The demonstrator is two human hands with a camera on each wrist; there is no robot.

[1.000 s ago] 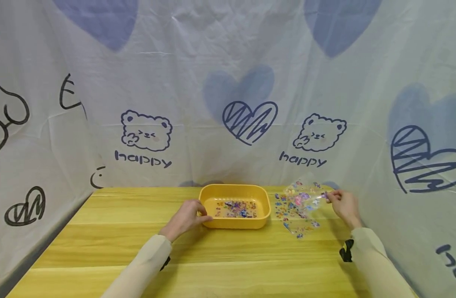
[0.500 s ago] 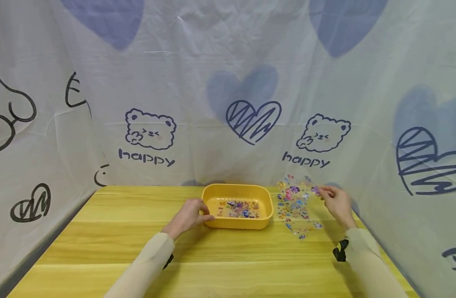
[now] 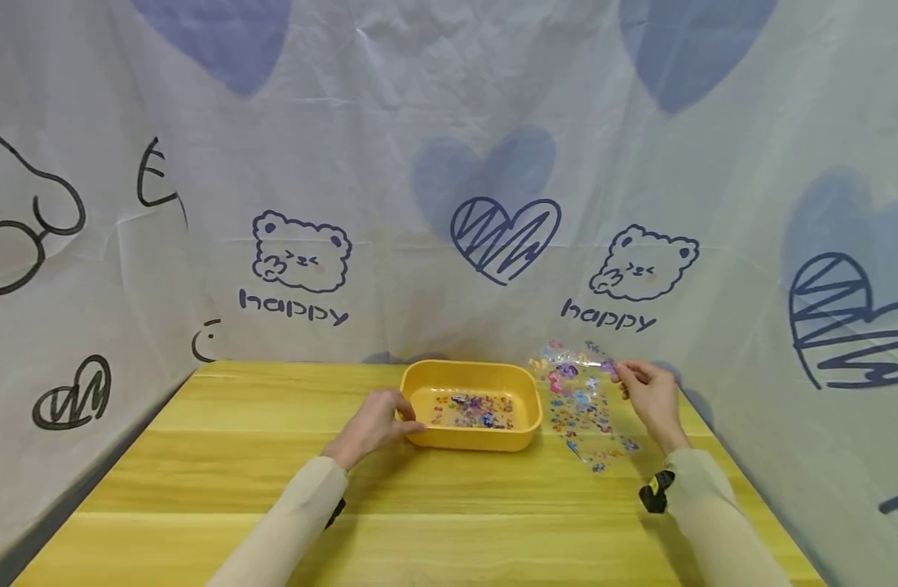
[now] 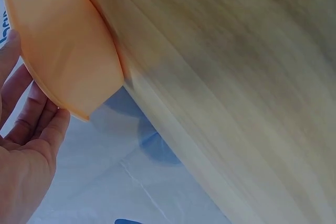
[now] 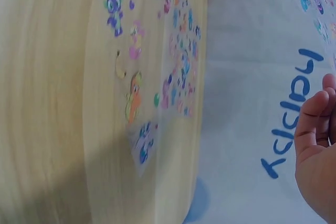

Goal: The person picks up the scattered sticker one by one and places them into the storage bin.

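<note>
A yellow plastic tub (image 3: 463, 441) stands near the table's back edge, with a clear sheet of small colourful stickers (image 3: 474, 410) lying inside. The left hand (image 3: 373, 424) holds the tub's left end at the rim; the left wrist view shows its fingers curled at the tub wall (image 4: 68, 51). To the right of the tub, the right hand (image 3: 650, 399) pinches the edge of a transparent sticker sheet (image 3: 566, 372), raised off the table. Below it another clear sticker sheet (image 3: 588, 440) lies flat; its cartoon pony stickers (image 5: 134, 98) show in the right wrist view.
The yellow wood-grain table (image 3: 449, 522) is enclosed at the back and sides by a pale curtain (image 3: 390, 147) printed with hearts, bears and writing. A dark wrist camera (image 3: 656, 492) sits under the right sleeve.
The right hand has moved left with the pinched sheet, whose far edge now comes close to the tub's right end. The left hand keeps its hold, and the head view has shifted slightly.
</note>
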